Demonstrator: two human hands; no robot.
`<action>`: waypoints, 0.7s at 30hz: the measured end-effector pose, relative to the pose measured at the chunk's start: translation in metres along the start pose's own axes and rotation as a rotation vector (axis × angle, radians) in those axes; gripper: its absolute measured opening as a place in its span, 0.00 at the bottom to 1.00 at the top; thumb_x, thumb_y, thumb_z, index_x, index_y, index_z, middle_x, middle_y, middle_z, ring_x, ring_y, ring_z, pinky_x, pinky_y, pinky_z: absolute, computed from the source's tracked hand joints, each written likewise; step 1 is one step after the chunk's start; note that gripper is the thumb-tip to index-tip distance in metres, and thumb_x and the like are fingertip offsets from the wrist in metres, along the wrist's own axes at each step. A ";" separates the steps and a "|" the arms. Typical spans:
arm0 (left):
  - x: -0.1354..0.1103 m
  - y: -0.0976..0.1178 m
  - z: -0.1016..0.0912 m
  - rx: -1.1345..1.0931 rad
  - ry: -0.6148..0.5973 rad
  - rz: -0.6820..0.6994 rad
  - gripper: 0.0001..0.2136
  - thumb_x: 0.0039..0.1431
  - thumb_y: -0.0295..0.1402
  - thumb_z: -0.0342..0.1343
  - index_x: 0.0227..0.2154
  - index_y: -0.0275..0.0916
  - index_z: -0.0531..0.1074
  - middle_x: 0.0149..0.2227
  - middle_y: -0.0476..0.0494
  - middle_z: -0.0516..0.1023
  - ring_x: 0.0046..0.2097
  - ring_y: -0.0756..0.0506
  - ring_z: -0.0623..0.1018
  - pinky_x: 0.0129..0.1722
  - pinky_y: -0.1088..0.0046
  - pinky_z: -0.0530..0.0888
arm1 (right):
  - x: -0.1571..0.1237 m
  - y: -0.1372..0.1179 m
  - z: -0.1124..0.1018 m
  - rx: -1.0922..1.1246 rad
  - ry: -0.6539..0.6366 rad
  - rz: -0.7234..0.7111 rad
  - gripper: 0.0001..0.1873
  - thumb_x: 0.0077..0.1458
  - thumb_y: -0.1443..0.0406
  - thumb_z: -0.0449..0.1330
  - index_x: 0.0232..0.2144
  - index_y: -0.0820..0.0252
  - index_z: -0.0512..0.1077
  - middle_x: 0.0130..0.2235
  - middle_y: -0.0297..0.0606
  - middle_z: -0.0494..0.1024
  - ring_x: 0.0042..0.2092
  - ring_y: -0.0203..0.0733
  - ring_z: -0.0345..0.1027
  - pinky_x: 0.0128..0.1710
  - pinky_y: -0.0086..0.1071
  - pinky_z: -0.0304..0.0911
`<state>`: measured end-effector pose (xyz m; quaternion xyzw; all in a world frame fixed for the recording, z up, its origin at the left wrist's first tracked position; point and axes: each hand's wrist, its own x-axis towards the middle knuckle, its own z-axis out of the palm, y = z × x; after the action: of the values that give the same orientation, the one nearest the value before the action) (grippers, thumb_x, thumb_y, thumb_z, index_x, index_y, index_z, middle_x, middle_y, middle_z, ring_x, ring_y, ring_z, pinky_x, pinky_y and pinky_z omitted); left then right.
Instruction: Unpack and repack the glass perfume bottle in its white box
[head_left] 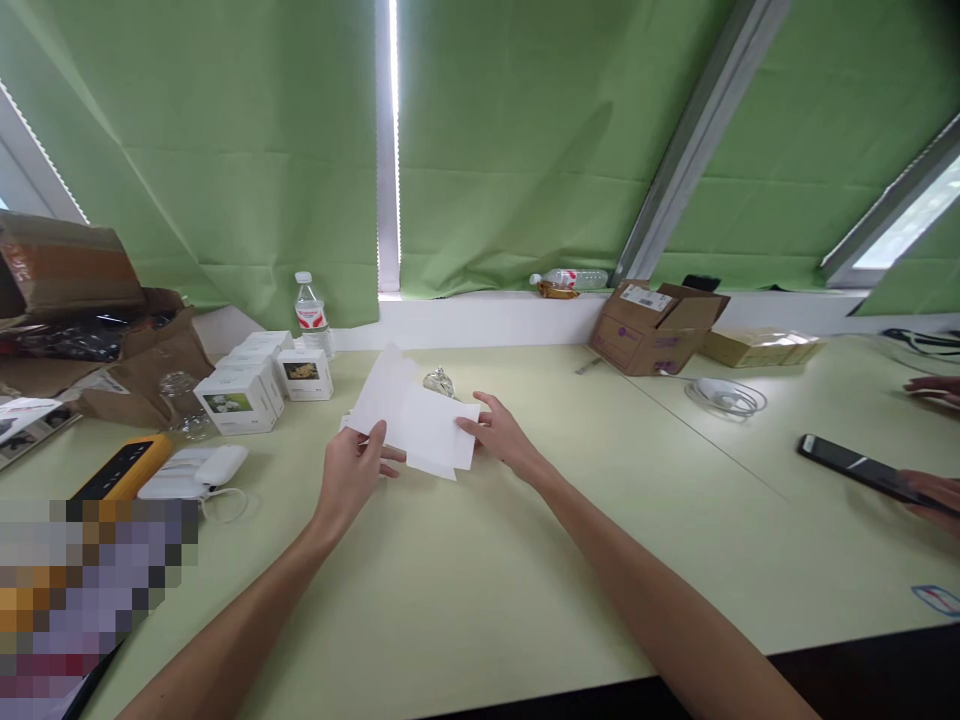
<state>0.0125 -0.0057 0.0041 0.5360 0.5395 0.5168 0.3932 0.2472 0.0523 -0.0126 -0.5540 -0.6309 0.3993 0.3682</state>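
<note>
A: What lies closest on the counter point(465, 610)?

B: A patch at the lower left is pixelated, so I can't tell what it covers. Past it are an orange-and-black object point(124, 472) and a white plastic device point(201, 470) with a looped cord. Off to the right, another person's hand point(931, 490) holds a dark phone point(855, 463).

A: And the wearer's own hands?

B: They meet around a creased sheet of white card point(431, 427), held just above the middle of the counter. The left hand point(354, 465) grips its near left part, thumb on top and fingers underneath. The right hand point(501, 432) pinches the right edge, thumb over the face; the hold behind the card is hidden.

A: What's that shiny bit?

B: A crumpled silvery thing point(439, 381), just beyond the card and partly covered by it. I can't make out more.

A: Further back?

B: White boxes point(238, 397) cluster at the left, one standing a little apart, with an upright water bottle point(310, 312) behind. To the right there's a coiled white cable point(726, 397), then a cardboard box point(637, 332) beside a flat yellowish box point(761, 348).

A: And at the very back?

B: A second bottle point(576, 279) lies on the ledge point(480, 322), below green blinds point(517, 140).
</note>
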 end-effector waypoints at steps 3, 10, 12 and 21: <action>0.003 0.000 -0.001 -0.082 0.028 -0.019 0.21 0.57 0.46 0.54 0.42 0.30 0.70 0.31 0.35 0.82 0.30 0.40 0.82 0.26 0.67 0.79 | -0.001 -0.003 0.001 0.203 -0.112 0.041 0.28 0.54 0.54 0.60 0.54 0.59 0.65 0.44 0.44 0.77 0.37 0.43 0.74 0.38 0.36 0.70; 0.005 -0.008 0.003 -0.089 -0.022 -0.024 0.21 0.57 0.47 0.54 0.41 0.30 0.71 0.29 0.36 0.81 0.32 0.39 0.82 0.30 0.65 0.80 | -0.003 -0.004 0.005 0.185 -0.147 0.045 0.14 0.52 0.59 0.61 0.37 0.63 0.75 0.39 0.43 0.78 0.37 0.42 0.72 0.31 0.30 0.66; 0.003 -0.009 0.004 -0.062 -0.040 -0.031 0.21 0.56 0.47 0.55 0.41 0.31 0.71 0.29 0.37 0.81 0.31 0.40 0.82 0.29 0.65 0.80 | -0.003 -0.004 0.005 0.140 -0.104 0.059 0.14 0.52 0.58 0.60 0.36 0.63 0.75 0.37 0.42 0.78 0.33 0.40 0.70 0.25 0.28 0.61; -0.005 -0.002 0.006 -0.044 -0.118 -0.026 0.20 0.54 0.45 0.58 0.41 0.33 0.72 0.38 0.36 0.80 0.35 0.40 0.81 0.32 0.66 0.79 | -0.004 -0.006 0.008 0.055 -0.038 0.063 0.17 0.51 0.54 0.58 0.30 0.63 0.71 0.28 0.37 0.71 0.24 0.32 0.57 0.18 0.25 0.45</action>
<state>0.0189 -0.0096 0.0006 0.5497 0.5108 0.4907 0.4428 0.2379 0.0470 -0.0101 -0.5557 -0.6087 0.4385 0.3584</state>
